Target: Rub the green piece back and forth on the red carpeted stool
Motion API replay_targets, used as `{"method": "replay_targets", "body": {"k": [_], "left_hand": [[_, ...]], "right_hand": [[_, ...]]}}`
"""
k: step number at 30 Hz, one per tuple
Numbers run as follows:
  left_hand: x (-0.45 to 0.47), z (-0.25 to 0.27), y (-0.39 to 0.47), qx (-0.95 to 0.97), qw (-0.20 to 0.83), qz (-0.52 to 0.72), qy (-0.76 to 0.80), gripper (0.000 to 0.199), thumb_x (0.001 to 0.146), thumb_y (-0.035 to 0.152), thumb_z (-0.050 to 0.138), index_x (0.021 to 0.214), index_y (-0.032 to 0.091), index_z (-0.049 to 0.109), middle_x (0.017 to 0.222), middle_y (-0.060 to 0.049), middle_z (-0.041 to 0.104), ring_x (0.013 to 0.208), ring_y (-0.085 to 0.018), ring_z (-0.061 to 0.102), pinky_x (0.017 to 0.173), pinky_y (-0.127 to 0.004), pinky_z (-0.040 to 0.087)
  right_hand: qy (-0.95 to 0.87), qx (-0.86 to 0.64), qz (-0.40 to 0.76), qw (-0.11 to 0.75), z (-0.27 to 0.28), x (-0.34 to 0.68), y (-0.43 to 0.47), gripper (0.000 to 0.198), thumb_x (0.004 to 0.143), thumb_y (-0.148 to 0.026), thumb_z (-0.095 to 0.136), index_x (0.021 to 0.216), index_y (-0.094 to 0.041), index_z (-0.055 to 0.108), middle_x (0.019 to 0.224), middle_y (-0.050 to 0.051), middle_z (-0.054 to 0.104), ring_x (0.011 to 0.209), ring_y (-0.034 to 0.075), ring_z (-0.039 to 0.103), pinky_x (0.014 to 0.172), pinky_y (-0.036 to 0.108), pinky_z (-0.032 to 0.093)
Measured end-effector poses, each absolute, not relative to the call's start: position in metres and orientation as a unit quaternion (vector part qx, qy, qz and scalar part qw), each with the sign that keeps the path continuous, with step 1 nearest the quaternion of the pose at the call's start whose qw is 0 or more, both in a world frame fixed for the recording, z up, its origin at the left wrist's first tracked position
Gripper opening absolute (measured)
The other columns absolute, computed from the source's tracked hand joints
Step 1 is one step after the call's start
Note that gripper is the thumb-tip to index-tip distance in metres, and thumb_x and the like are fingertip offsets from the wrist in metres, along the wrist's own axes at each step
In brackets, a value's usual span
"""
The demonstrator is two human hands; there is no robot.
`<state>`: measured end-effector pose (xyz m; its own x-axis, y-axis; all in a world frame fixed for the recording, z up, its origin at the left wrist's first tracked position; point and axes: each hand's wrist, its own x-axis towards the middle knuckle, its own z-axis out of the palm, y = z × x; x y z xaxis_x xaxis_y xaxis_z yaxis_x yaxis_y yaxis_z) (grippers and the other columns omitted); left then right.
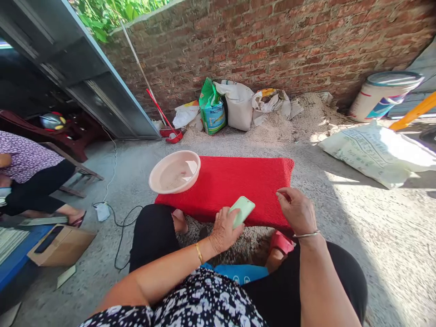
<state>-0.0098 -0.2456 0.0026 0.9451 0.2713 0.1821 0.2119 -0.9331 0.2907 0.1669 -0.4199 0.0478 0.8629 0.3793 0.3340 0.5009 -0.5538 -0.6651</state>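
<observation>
My left hand (226,229) is wrapped round a pale green slab (244,210) with rounded corners, about phone-sized. I cannot tell exactly what it is. It is held tilted over the near edge of a red cloth (245,177) that covers a low bench. Near the cloth's right edge, my right hand (299,212) has its fingers curled in and the thumb and forefinger pinched; anything between them is too small to make out. A pink basin (155,179) with water in it stands on the cloth's left end.
Filled sacks (239,106) and a gravel heap (272,131) lie along the brick wall (272,45). At right are a white sack (368,154) and a bucket (381,100). On the left sits another person (30,156), near a cardboard box (63,245) and a black cable (119,250).
</observation>
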Motion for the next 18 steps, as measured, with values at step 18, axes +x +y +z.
{"method": "replay_targets", "body": {"k": [18], "left_hand": [[-0.037, -0.002, -0.251, 0.973, 0.159, 0.064, 0.155, 0.045, 0.082, 0.039, 0.057, 0.123, 0.024, 0.049, 0.108, -0.007, 0.050, 0.100, -0.022, 0.047, 0.086, -0.037, 0.043]], "right_hand": [[-0.276, -0.893, -0.048, 0.353, 0.039, 0.164, -0.403, 0.028, 0.084, -0.039, 0.045, 0.092, -0.022, 0.067, 0.092, 0.005, 0.068, 0.077, 0.021, 0.061, 0.066, 0.032, 0.043]]}}
